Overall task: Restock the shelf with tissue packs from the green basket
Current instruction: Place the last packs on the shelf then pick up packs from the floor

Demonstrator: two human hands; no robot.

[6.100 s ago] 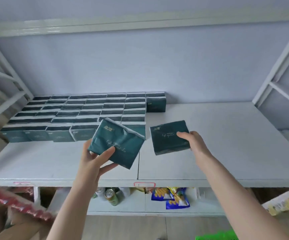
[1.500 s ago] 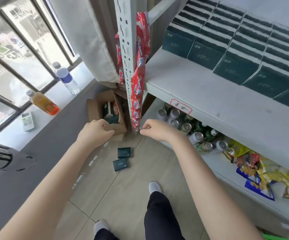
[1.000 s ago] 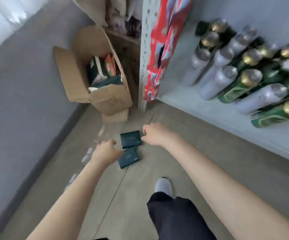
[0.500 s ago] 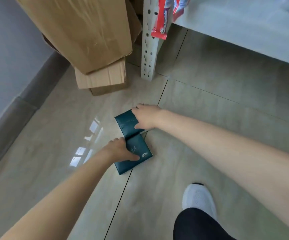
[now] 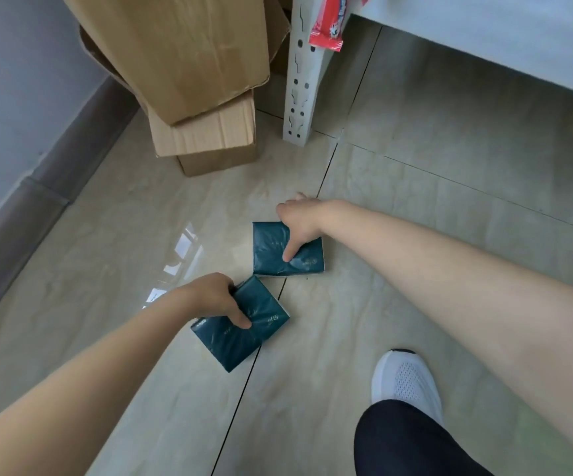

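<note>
Two dark green tissue packs are low over the tiled floor. My left hand (image 5: 214, 298) grips the nearer tissue pack (image 5: 243, 333) at its upper left edge, thumb pressed on top. My right hand (image 5: 298, 223) grips the farther tissue pack (image 5: 290, 255) at its top right corner, thumb on its face. The packs lie a little apart from each other. The green basket is out of view, and of the shelf only its white upright post (image 5: 300, 70) and the underside of the lowest board (image 5: 484, 39) show.
Stacked cardboard boxes (image 5: 195, 73) stand on the floor at the upper left, against the grey wall and its dark skirting (image 5: 20, 207). A red snack strip (image 5: 328, 25) hangs on the post. My white shoe (image 5: 405, 386) and dark trouser leg are at the lower right.
Over the last second I bent down to the floor and both hands closed on the two packs. They touched half a second ago and are now apart.
</note>
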